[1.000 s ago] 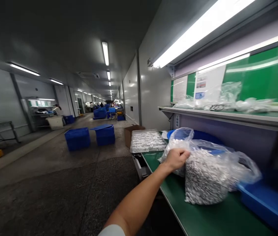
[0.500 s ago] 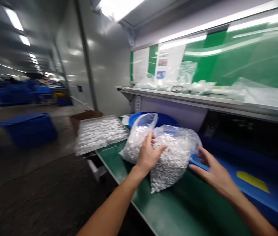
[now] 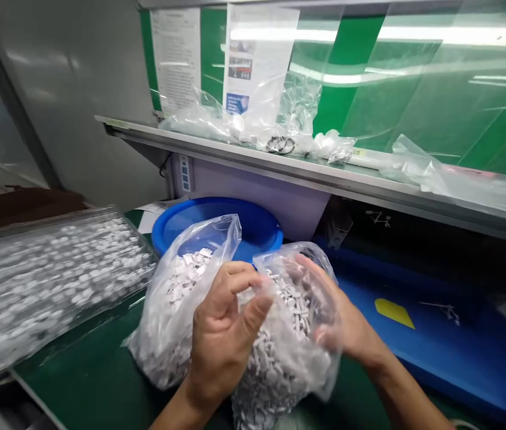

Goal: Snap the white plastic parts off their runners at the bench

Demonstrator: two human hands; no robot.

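Two clear plastic bags of small white parts stand on the green bench. The nearer bag [image 3: 280, 352] is in front of me; a second bag [image 3: 176, 304] leans just left of it. My left hand [image 3: 224, 331] pinches the rim of the nearer bag at its mouth, fingers curled on the plastic. My right hand [image 3: 340, 316] grips the other side of the same bag, partly seen through the film.
A blue round basket [image 3: 262, 224] sits behind the bags. Clear trays of white parts [image 3: 51, 275] lie at the left. A blue tray with a yellow label [image 3: 436, 340] is at the right. The shelf [image 3: 324, 173] above carries loose plastic bags.
My view swung from the aisle to the bench and came closer. My right hand came in and took the bag's right side; my left hand shifted to the bag's mouth.
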